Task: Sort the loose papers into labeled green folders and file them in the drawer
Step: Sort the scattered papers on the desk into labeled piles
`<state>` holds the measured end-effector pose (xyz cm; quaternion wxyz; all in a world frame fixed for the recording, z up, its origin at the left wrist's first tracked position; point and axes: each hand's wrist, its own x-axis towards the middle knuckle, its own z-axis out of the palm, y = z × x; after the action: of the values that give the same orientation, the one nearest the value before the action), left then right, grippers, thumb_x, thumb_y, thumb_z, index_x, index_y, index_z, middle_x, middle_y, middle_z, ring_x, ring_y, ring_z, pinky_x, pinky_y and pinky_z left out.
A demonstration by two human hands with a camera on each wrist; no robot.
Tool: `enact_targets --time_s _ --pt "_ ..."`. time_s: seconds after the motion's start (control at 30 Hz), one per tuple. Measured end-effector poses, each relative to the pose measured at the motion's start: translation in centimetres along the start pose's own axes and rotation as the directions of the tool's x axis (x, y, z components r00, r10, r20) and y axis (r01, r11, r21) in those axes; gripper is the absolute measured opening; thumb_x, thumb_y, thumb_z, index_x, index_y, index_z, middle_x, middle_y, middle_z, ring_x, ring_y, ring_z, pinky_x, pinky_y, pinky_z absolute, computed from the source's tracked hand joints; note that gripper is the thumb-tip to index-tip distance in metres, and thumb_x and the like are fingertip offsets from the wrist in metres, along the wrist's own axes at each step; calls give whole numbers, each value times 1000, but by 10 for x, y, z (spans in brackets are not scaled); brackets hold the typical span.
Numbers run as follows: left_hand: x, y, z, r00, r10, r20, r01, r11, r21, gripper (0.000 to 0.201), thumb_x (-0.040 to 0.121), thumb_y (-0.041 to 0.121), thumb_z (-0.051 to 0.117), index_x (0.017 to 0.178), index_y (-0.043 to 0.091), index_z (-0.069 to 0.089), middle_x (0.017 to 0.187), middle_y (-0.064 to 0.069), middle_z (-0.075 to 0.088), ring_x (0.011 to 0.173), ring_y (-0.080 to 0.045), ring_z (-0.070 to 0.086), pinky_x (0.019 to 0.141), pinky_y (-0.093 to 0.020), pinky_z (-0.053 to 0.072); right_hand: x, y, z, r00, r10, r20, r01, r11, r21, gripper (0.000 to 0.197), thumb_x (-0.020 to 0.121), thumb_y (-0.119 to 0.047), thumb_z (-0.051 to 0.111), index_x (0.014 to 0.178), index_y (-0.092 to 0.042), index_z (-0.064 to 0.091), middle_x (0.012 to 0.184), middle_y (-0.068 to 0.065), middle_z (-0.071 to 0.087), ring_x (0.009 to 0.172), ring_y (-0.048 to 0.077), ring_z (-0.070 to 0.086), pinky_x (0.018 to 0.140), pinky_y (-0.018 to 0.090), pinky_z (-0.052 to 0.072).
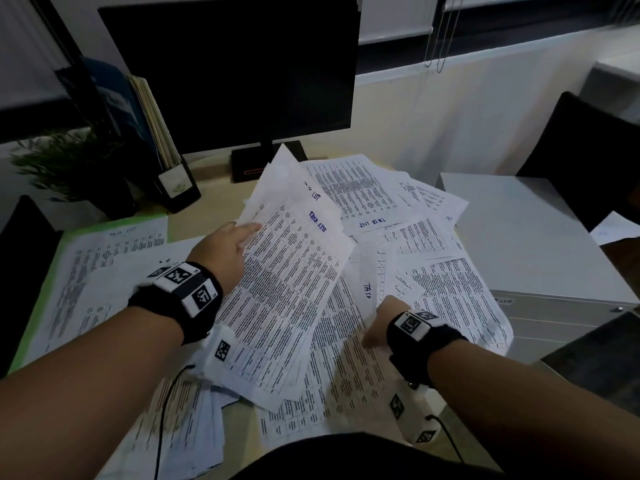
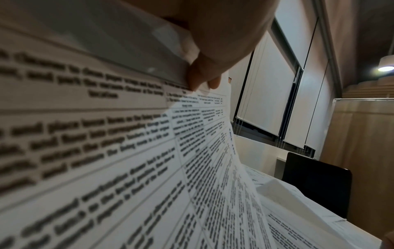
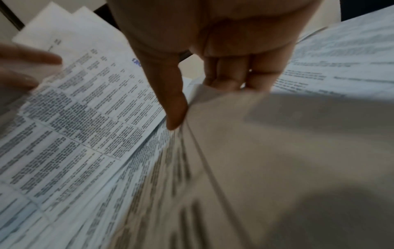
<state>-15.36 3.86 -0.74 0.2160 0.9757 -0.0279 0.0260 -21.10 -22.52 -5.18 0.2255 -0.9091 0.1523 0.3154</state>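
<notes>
Loose printed papers point(image 1: 446, 289) lie spread over the desk. My left hand point(image 1: 247, 233) holds a few sheets point(image 1: 284, 271) lifted off the pile; the top one bears a blue handwritten "TASK LIST". In the left wrist view its fingertips point(image 2: 200, 80) pinch the sheets' edge point(image 2: 149, 151). My right hand point(image 1: 375, 327) grips the lower edge of another sheet point(image 1: 370, 271) marked "TASK"; in the right wrist view the thumb point(image 3: 175, 109) lies on this sheet point(image 3: 287, 160) and the fingers point(image 3: 232, 77) curl behind it. An open green folder point(image 1: 45, 282) with papers on it lies at the left.
A grey drawer cabinet point(image 1: 540, 244) stands to the right of the desk, with a small label on its top drawer. A dark monitor point(image 1: 235, 71) stands at the back, a potted plant point(image 1: 69, 168) and a file holder point(image 1: 162, 140) at the back left. A black chair point(image 1: 588, 150) is at the far right.
</notes>
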Motion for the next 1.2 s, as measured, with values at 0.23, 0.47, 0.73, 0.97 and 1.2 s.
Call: enact_targets --time_s 0.23,0.47,0.73,0.97,1.2 --pt "-5 -6 2 998 -62 17 62 998 -5 57 94 -2 41 140 32 44 148 -6 38 131 -28 42 108 -40 37 -1 -8 10 973 -199 -119 180 972 -152 27 85 -21 66 111 -16 59 118 4 57 101 18 56 86 26 49" --pt "-9 -2 10 999 -52 0 52 998 -37 57 94 -2 41 142 28 42 144 -3 42 124 -25 48 102 -31 39 5 -10 33 994 -96 -41 80 951 -298 67 73 -56 69 124 -21 44 124 7 42 117 28 41 99 44 41" --pt "-14 -2 16 1000 -27 5 28 996 -89 56 94 -2 40 142 27 42 144 -3 41 125 -24 47 103 -32 38 1 -15 44 997 -42 -59 24 960 -280 73 67 -41 80 122 -23 36 124 7 34 113 32 47 91 45 47" --pt "-24 -6 19 1000 -20 23 22 995 -101 56 94 0 42 144 26 39 146 -2 39 128 -22 44 102 -27 35 -8 -19 51 996 -43 -83 21 969 -247 79 62 -40 85 119 -19 34 115 7 38 103 30 54 82 39 49" --pt "-26 -7 16 999 -15 37 19 995 -97 61 89 11 56 144 29 38 144 0 41 126 -20 45 102 -26 34 -11 -19 47 997 -49 -66 35 979 -203 77 63 -33 86 117 -18 32 115 8 41 81 24 54 78 40 51"
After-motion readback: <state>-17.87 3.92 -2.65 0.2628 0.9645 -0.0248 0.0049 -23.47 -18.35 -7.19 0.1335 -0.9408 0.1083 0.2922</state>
